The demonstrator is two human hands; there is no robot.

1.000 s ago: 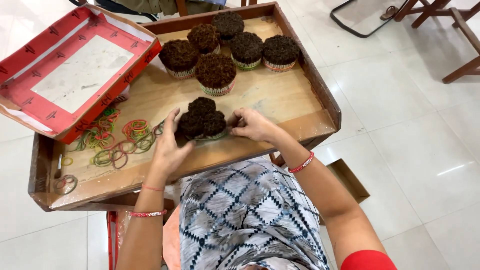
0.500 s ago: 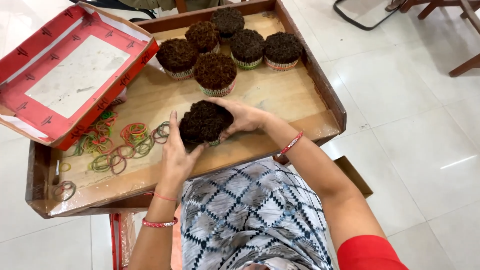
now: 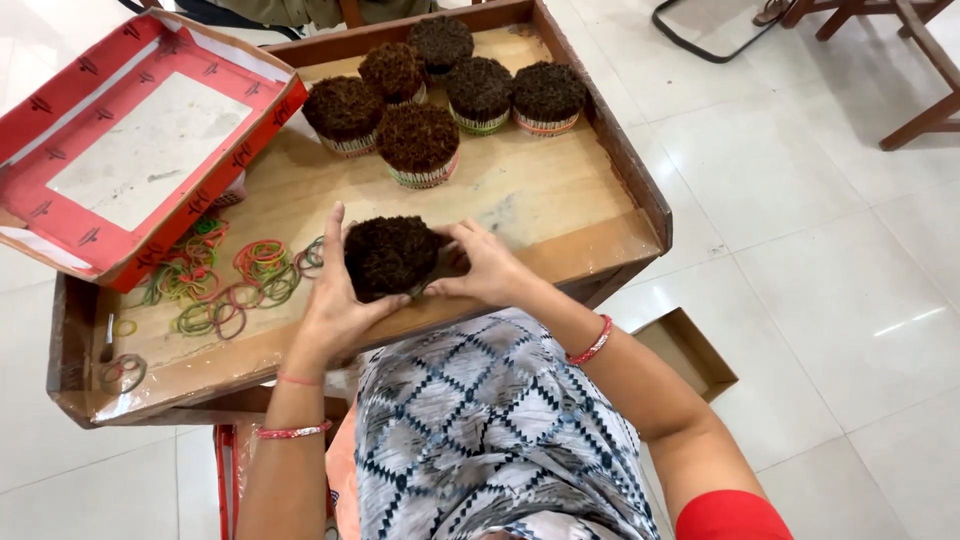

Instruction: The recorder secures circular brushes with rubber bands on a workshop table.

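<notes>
The left hand (image 3: pixel 335 305) and right hand (image 3: pixel 485 268) are clamping their fingers around a dark round bundle (image 3: pixel 390 257), holding it over the near edge of the wooden tray (image 3: pixel 560 215), right of the coloured rubber bands (image 3: pixel 225 280).

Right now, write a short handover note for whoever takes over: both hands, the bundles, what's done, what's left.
Left hand and right hand: both cupped around one dark round bundle at the wooden tray's near edge.
Done: six banded bundles stand grouped at the far end.
Left: the held bundle shows no band yet.
Loose rubber bands lie left of the hands, beside the red box lid.
</notes>
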